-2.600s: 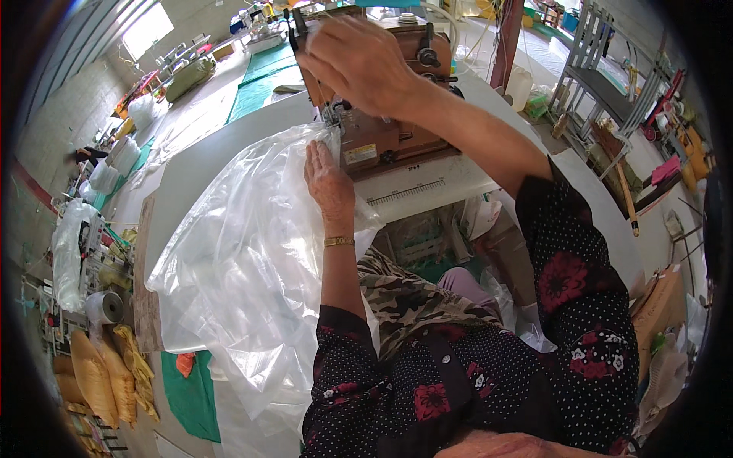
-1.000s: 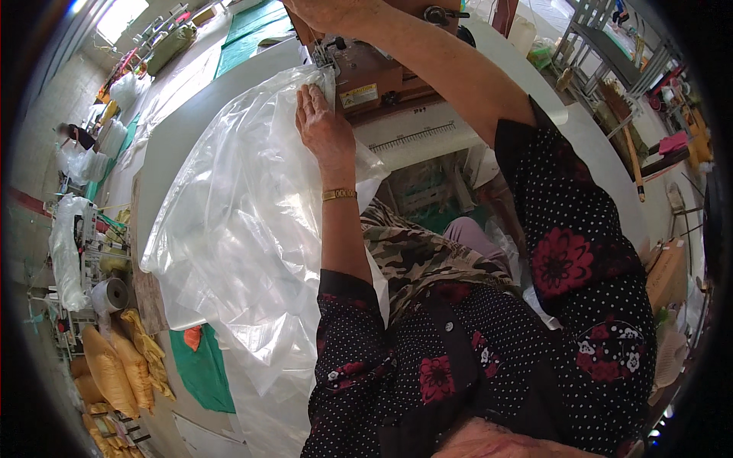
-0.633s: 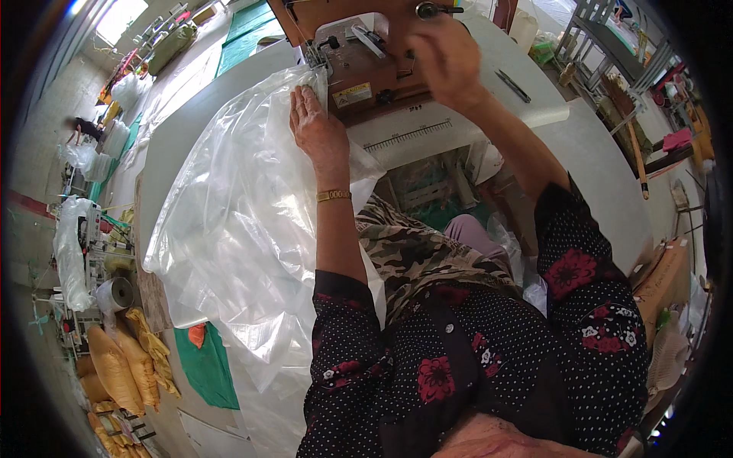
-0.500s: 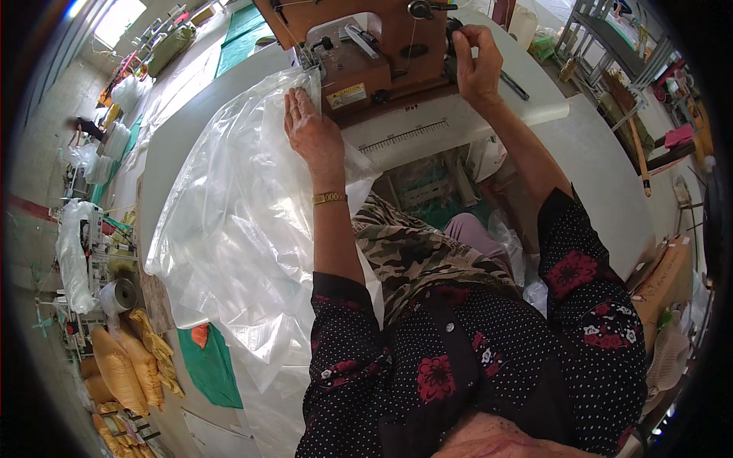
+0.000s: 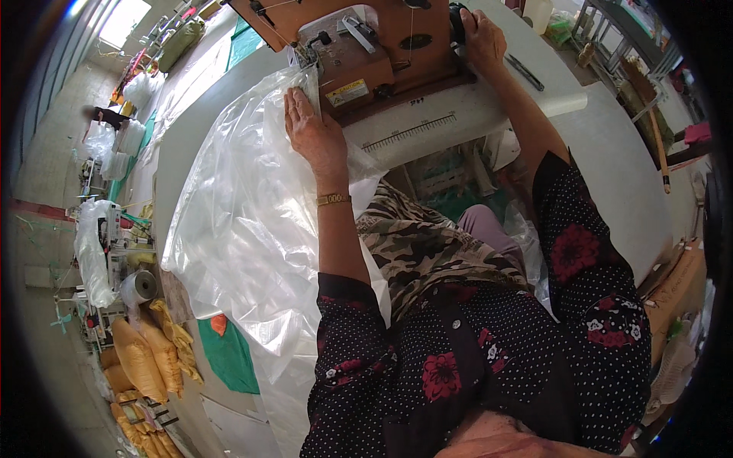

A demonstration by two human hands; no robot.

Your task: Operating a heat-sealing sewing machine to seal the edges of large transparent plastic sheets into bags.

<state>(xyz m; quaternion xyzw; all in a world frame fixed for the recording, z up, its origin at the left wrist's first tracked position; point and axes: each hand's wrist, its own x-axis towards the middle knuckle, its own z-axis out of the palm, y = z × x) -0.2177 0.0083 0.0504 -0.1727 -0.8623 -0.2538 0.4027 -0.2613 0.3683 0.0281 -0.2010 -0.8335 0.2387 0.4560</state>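
Observation:
A brown sewing machine [image 5: 355, 69] stands at the far side of the white table. Clear plastic sheeting [image 5: 237, 206] spreads over the table's left part and hangs off the near edge, its far end bunched beside the needle area. Flat on that sheeting lies my left hand [image 5: 315, 136], fingers extended, just left of the machine bed. My right hand [image 5: 484, 44] has its fingers curled round the black handwheel [image 5: 457, 23] on the machine's right end; part of the wheel is hidden behind them.
A dark pen-like tool [image 5: 525, 72] lies on the table right of the machine. Along the near table edge runs a printed ruler scale [image 5: 408, 131]. A green cloth [image 5: 230, 359] and yellow bundles [image 5: 141, 359] are at lower left. A cardboard box [image 5: 676, 286] stands at right.
My right hand has moved from a raised pinch beside the handwheel to closing around it. My left hand stays flat on the sheeting. The whole view has shifted slightly.

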